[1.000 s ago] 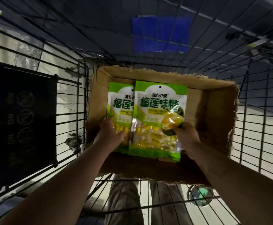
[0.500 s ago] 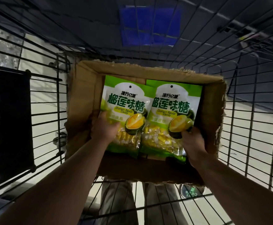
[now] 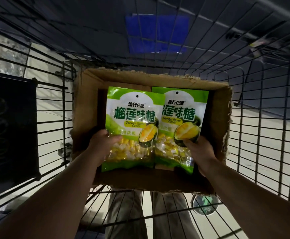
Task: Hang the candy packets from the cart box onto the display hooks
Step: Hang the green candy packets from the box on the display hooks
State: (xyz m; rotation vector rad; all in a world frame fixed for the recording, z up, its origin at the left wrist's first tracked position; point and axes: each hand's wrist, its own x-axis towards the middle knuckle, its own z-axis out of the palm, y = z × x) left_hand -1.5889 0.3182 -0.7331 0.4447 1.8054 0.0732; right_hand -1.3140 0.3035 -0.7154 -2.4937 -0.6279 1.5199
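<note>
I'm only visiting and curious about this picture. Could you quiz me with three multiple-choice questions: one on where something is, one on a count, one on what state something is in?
1. Where does the cardboard box sit?
A. on a shelf
B. on a table
C. inside the wire cart

2. How many candy bags are held up?
A. two
B. one
C. four

3. What are the hands doing?
A. both hang empty
B. each grips one bag
C. both tear the box

Answers:
1 C: wire bars surround the box.
2 A: the left packet and the right packet stand side by side.
3 B: the left hand grips the left packet and the right hand grips the right packet, each with its thumb on the front.
</note>
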